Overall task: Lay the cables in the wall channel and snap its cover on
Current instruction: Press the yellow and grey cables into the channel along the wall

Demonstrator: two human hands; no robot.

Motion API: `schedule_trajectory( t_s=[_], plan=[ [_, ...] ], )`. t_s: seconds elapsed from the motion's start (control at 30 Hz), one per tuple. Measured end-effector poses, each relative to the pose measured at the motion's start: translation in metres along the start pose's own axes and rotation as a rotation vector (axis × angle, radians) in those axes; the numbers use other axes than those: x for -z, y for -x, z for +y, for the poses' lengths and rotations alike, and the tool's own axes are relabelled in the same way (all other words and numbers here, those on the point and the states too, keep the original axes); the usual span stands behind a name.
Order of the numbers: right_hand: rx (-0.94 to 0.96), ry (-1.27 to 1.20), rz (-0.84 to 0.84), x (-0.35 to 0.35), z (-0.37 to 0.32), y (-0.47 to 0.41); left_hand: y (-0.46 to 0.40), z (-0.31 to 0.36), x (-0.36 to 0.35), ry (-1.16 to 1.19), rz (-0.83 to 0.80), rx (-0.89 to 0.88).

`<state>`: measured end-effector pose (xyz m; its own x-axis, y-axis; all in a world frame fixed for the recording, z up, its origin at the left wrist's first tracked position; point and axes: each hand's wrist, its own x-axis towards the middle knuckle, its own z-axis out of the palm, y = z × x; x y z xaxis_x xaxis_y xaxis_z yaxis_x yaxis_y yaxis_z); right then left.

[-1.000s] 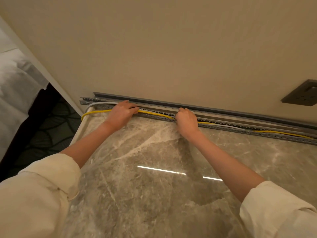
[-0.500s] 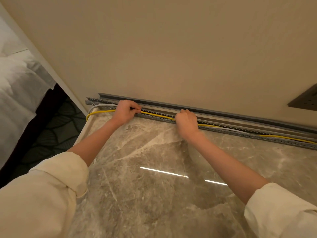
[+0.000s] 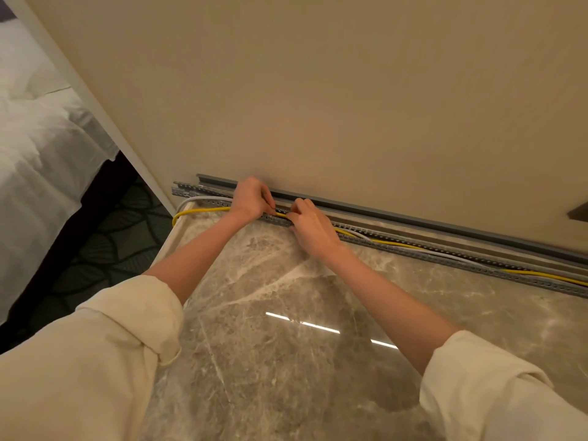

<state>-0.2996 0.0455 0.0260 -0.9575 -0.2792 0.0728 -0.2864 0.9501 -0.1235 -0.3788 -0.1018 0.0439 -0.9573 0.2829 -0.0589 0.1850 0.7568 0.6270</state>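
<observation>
Pinching the yellow cable (image 3: 203, 210) between curled fingers, the left hand (image 3: 251, 198) sits over the slotted grey wall channel (image 3: 445, 254) near its left end, and the right hand (image 3: 313, 226) sits just beside it on the channel, its fingertips also curled onto the same cable. A short stretch of yellow shows between the two hands, lying in the channel's open trough. Left of the left hand the yellow cable leaves the channel, runs along the marble countertop (image 3: 286, 361) edge and bends down over the corner. A grey cable (image 3: 203, 198) follows a similar path just behind it, curving off the channel's left end. Right of the right hand both cables continue inside the channel, the yellow one rising slightly over the front wall in places and running on towards the right edge of view. The channel lies along the back of the countertop, against the foot of the beige wall (image 3: 350, 90). Behind the channel, touching the wall, a plain grey strip, the channel cover (image 3: 413, 219), lies parallel to it and is not yet fitted on. Both forearms are bare, with cream sleeves (image 3: 95, 361) rolled up at the elbows. Far right of the channel, on the wall, a dark socket plate (image 3: 579, 211) is cut by the frame. Left of the channel's end, beyond the wall corner, a bed with white bedding (image 3: 38, 148) stands over a dark patterned carpet (image 3: 105, 246).
</observation>
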Motion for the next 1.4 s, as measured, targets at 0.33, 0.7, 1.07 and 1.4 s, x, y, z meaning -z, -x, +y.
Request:
schedule_trajectory(
  t_s=[0.33, 0.7, 1.07, 1.4],
  plan=[
    [-0.027, 0.036, -0.015, -0.001, -0.005, -0.012, 0.015, -0.034, 0.030, -0.030, 0.026, -0.143],
    [-0.029, 0.051, -0.021, -0.003, -0.005, -0.016, 0.041, -0.087, 0.074, -0.509, 0.104, -0.441],
    [0.007, 0.069, -0.039, -0.002, -0.004, -0.014, 0.023, -0.082, 0.086, -0.654, -0.020, -0.400],
    [0.029, 0.015, 0.025, -0.003, -0.011, -0.008, 0.020, -0.094, 0.086, -0.807, -0.047, -0.548]
  ],
)
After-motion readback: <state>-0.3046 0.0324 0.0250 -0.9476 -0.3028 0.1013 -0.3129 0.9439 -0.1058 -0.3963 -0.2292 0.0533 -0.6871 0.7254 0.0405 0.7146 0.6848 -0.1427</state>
